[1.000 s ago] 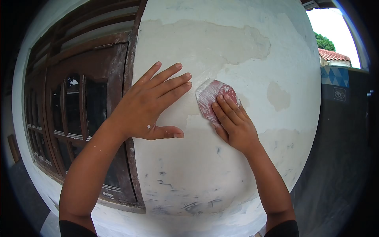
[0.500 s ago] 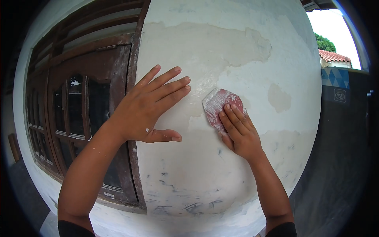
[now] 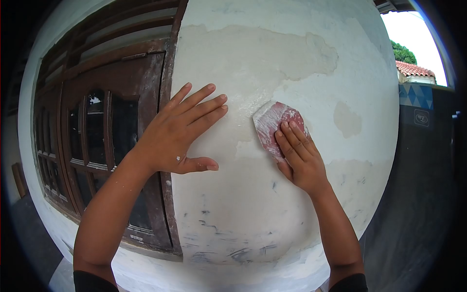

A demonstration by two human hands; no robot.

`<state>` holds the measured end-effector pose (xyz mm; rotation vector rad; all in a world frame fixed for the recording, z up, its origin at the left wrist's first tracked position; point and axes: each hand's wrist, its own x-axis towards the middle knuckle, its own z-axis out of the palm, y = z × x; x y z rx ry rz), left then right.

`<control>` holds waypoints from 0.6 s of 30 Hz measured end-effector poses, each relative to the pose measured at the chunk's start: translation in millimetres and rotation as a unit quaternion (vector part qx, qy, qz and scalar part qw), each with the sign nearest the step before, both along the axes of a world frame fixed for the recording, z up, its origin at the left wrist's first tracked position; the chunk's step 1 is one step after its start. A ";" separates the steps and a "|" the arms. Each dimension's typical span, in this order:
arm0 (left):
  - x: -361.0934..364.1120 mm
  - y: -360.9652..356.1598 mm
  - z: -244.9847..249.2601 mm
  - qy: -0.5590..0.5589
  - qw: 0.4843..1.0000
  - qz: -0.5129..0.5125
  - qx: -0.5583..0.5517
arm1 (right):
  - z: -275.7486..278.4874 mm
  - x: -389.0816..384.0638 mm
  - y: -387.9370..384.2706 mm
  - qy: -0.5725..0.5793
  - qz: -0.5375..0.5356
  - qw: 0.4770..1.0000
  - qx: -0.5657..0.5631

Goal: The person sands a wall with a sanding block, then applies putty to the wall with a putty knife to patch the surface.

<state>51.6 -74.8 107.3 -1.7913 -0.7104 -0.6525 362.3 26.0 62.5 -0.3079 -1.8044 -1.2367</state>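
My left hand (image 3: 177,134) has its fingers spread in front of the wall, beside the window frame, and holds nothing. A small white speck marks it near the thumb. My right hand (image 3: 302,158) presses a flat reddish pad (image 3: 277,124), dusted with white, against the wall. Its thumb lies at the pad's lower edge and its fingers over the right part. Around the pad the wall (image 3: 233,190) shows white areas, beige patches and, lower down, dark scuff marks. A glossy, wet-looking streak runs just left of the pad.
A brown wooden window (image 3: 97,131) with glass panes and slats fills the left side. At the right stands a dark panel (image 3: 418,160) with a blue and white triangle pattern on top. Beyond it appear a red tiled roof (image 3: 413,69) and a green tree (image 3: 403,52).
The pad and my right hand have moved slightly up on the wall. My left hand has shifted slightly to the left relative to the wall. The view has turned a little.
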 end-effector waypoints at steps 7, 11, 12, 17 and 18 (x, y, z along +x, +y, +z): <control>4.0 6.9 -4.1 -0.003 1.000 -0.007 0.005 | 0.2 -10.6 -0.1 -0.024 0.004 0.999 -0.028; -3.4 1.9 -6.7 -0.002 1.000 -0.001 -0.005 | -12.0 2.5 1.9 -0.003 0.010 1.000 -0.002; -3.1 5.1 -5.9 -0.002 1.000 -0.004 -0.003 | -5.9 0.1 1.5 0.010 0.014 1.000 -0.006; 0.5 11.4 -6.7 -0.003 1.000 -0.008 -0.002 | 6.1 -6.5 0.6 0.001 -0.003 0.999 -0.036; -0.9 7.8 -8.4 -0.003 1.000 -0.007 -0.007 | 0.4 -1.8 2.9 0.002 -0.005 0.999 -0.038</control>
